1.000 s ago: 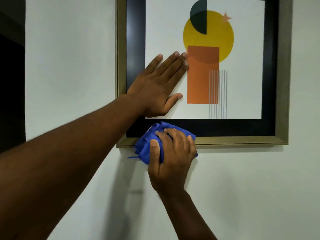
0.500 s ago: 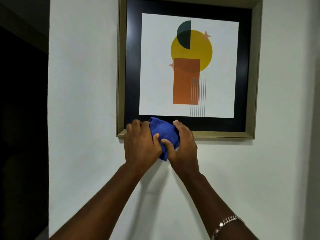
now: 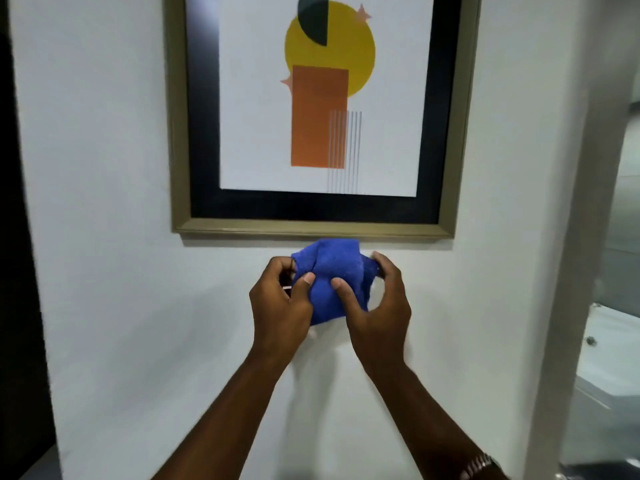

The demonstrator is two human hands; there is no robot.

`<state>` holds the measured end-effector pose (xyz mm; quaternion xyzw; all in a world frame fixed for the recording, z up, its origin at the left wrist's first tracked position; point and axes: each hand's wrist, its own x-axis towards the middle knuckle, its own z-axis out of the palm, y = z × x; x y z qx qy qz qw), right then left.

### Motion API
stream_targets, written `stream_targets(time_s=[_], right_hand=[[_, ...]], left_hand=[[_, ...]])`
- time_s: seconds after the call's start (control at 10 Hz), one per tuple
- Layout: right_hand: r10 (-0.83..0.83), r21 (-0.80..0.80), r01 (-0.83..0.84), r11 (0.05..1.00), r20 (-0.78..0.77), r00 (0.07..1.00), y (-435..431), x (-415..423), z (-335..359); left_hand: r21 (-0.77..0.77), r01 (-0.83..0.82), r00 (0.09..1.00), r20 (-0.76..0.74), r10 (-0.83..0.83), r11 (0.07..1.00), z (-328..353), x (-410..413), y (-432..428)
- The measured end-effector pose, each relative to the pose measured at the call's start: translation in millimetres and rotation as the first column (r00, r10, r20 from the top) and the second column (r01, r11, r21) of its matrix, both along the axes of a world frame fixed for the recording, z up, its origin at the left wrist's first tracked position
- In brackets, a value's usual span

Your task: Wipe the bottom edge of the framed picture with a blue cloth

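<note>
A framed picture hangs on the white wall, with a dull gold frame [image 3: 311, 227], a black mat and an abstract print of a yellow circle and orange rectangle. Its bottom edge runs across the upper middle of the head view. A crumpled blue cloth [image 3: 329, 271] sits just below that edge, its top almost at the frame. My left hand [image 3: 280, 303] grips the cloth's left side and my right hand [image 3: 377, 306] grips its right side, thumbs pressed into the front. Both hands are a little below the frame and off it.
The white wall [image 3: 104, 237] fills most of the view. A dark opening [image 3: 14, 237] lies along the left edge. On the right, past the wall corner, a white fixture [image 3: 609, 358] shows. A metal bracelet [image 3: 481, 465] is on my right wrist.
My left hand left the picture glass and joined the right on the cloth. Both hands and the cloth then came down from the frame's bottom-left edge to just below its middle.
</note>
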<state>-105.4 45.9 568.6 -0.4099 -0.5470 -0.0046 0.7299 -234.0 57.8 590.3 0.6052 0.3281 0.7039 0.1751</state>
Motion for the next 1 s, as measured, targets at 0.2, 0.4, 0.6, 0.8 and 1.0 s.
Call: stream_targets(time_s=[0.2, 0.4, 0.6, 0.8, 1.0], right_hand=[[0.207, -0.354, -0.338, 0.872, -0.358, 0.910, -19, 71, -90], [0.040, -0.588, -0.346, 0.731, -0.469, 0.882, -50, 150, -226], [-0.242, -0.837, -0.333, 0.435, -0.464, 0.852, -91, 204, -423], [-0.368, -0.931, -0.354, 0.092, -0.362, 0.857, -123, 230, -563], [-0.164, -0.995, -0.007, -0.101, 0.010, 0.986, -120, 236, -604]], left_hand=[[-0.267, 0.112, 0.993, 0.056, -0.100, 0.957, -89, 77, -4], [-0.549, 0.106, 0.992, 0.000, -0.127, 0.829, -231, 159, -25], [-0.836, 0.069, 0.975, -0.060, -0.216, 0.545, -425, 213, -66], [-0.952, 0.003, 0.925, -0.114, -0.362, 0.306, -566, 233, -104], [-0.966, -0.028, 0.846, -0.160, -0.508, 0.257, -613, 231, -98]])
